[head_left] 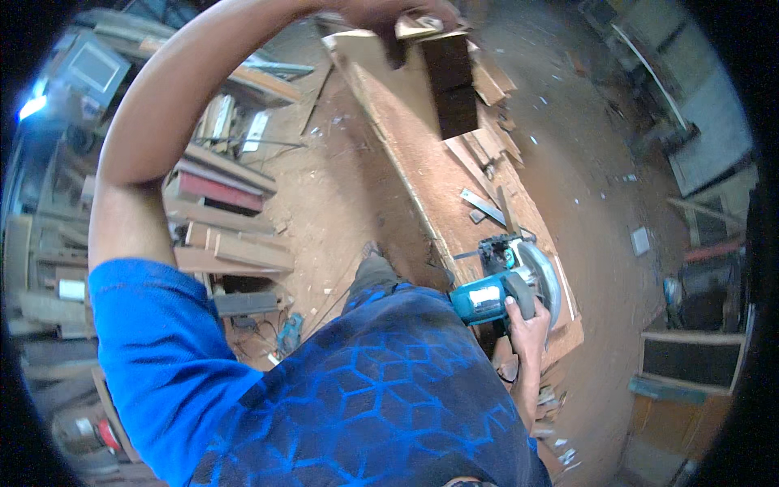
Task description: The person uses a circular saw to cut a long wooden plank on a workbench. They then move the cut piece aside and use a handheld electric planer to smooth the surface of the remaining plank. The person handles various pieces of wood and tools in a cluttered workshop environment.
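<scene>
My right hand (529,323) is closed around the black handle of a teal circular saw (479,299), which rests on the near end of a long, dusty wooden workbench (406,158). My left arm arches up and over to the bench's far end. There my left hand (402,20) grips the upper edge of a dark brown board (451,85), partly cut off by the top of the picture. One finger points down beside the board. A metal try square (484,206) lies on the bench between the saw and the board.
Wood offcuts (487,150) lie along the bench's right side. Stacked planks (235,247) fill the left, with a teal power tool (290,333) on the floor near them. Scraps dot the floor at right, where a framed cabinet piece (690,334) stands.
</scene>
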A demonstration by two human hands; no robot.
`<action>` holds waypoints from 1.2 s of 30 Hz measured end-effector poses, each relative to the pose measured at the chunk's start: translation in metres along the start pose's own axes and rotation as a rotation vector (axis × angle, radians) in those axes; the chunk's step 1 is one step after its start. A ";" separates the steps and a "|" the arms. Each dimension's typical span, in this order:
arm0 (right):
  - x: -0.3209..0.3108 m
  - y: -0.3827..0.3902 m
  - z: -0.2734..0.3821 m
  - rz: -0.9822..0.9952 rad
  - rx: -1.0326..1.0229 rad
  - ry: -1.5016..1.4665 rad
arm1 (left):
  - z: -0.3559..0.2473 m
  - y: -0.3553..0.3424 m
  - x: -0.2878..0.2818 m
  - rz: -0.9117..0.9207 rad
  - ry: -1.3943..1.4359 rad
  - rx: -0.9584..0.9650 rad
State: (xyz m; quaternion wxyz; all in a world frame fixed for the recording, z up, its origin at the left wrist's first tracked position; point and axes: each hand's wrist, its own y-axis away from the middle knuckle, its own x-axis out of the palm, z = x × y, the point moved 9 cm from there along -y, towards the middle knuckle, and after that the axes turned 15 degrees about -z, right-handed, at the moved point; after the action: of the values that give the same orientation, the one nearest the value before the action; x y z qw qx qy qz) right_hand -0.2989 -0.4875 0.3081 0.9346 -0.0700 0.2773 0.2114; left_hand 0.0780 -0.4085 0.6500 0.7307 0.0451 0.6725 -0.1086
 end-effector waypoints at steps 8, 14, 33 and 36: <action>0.013 0.002 0.004 0.053 -0.029 -0.126 | 0.008 0.003 -0.012 0.012 -0.011 -0.084; 0.013 0.003 0.007 0.047 0.018 -0.079 | 0.016 0.007 0.002 0.027 0.057 -0.096; -0.052 -0.010 -0.027 0.159 0.395 -0.716 | -0.144 0.028 0.396 0.049 0.258 -0.030; -0.083 -0.057 -0.028 0.031 0.354 -0.463 | -0.167 0.006 0.447 0.037 0.267 -0.062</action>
State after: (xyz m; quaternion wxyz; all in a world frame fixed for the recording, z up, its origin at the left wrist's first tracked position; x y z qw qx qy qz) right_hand -0.3510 -0.5751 0.3307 0.9673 0.1485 0.0903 0.1845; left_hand -0.0515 -0.4113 0.1901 0.6377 0.0488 0.7658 -0.0675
